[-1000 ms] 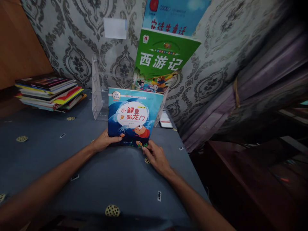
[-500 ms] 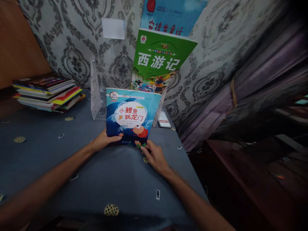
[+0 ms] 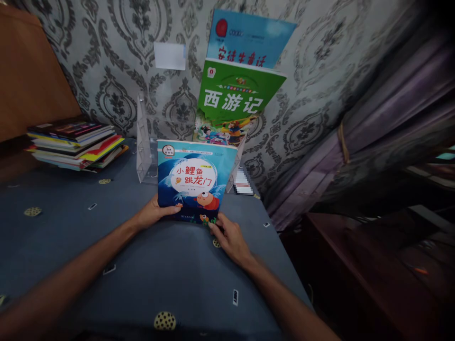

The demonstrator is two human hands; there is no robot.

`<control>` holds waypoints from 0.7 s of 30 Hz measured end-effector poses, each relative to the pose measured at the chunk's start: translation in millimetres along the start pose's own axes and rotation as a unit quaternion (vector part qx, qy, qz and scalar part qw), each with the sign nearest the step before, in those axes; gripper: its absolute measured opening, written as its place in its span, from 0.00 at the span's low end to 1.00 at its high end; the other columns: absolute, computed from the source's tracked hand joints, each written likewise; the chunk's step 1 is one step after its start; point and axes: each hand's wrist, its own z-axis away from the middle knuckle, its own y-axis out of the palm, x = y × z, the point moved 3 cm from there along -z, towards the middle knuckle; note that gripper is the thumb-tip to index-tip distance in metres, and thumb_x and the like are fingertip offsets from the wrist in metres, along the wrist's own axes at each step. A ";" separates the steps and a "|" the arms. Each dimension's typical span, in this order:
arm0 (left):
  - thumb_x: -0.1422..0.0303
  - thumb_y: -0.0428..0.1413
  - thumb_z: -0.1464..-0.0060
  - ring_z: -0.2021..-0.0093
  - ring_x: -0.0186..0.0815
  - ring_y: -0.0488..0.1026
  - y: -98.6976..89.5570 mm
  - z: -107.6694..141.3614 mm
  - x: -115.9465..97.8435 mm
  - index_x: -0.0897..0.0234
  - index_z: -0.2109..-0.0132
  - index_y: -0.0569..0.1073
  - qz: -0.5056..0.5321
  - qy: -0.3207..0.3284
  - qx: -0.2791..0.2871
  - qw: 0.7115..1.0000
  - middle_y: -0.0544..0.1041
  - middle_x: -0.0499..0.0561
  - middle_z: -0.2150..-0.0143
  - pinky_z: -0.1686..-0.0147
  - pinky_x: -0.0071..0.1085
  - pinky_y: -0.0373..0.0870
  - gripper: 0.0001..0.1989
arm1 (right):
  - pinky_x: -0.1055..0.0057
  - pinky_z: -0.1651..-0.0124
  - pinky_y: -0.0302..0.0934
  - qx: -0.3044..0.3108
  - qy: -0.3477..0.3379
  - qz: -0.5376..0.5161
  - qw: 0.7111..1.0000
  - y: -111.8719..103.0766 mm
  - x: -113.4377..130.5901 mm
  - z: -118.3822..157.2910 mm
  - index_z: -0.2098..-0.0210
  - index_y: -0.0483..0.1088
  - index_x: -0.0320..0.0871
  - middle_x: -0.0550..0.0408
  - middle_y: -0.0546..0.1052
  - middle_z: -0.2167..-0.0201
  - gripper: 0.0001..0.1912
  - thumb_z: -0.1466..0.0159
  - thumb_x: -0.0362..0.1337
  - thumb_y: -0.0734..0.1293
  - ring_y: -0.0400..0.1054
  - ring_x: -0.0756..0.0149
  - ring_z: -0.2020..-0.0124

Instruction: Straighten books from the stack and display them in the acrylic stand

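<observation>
A blue picture book [image 3: 192, 182] with red Chinese title characters and an orange fish on its cover stands tilted back in front of me. My left hand [image 3: 153, 212] grips its lower left edge, thumb across the front. At the lower right corner, my right hand [image 3: 229, 236] pinches the same book; its other fingers are partly hidden. Just behind is a clear acrylic book rack [image 3: 142, 142]. In its upper part a green book [image 3: 232, 94] leans, and above that a light blue book [image 3: 250, 40]. Whether the held book touches the rack I cannot tell.
A pile of books [image 3: 76, 144] lies at the left on the grey-blue tablecloth [image 3: 159, 279]. A blurred-out flat item [image 3: 243, 182] sits right of the rack. Patterned wallpaper stands behind, with a tied purple curtain [image 3: 330, 147] at the right. A white card [image 3: 169, 56] shows above the rack.
The view has tipped up slightly, so everything appears a little lower and more of the light blue book shows. Both hands keep their hold on the picture book.
</observation>
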 end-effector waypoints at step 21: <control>0.60 0.72 0.63 0.49 0.48 0.78 5.6 3.8 -3.7 0.63 0.52 0.77 0.026 -0.033 -0.006 0.999 0.81 0.56 0.50 0.43 0.50 0.70 0.29 | 0.73 0.71 0.56 0.046 0.023 -0.084 0.995 -3.7 -4.9 -6.1 0.65 0.66 0.42 0.59 0.70 0.76 0.19 0.30 0.51 0.59 0.65 0.68 0.73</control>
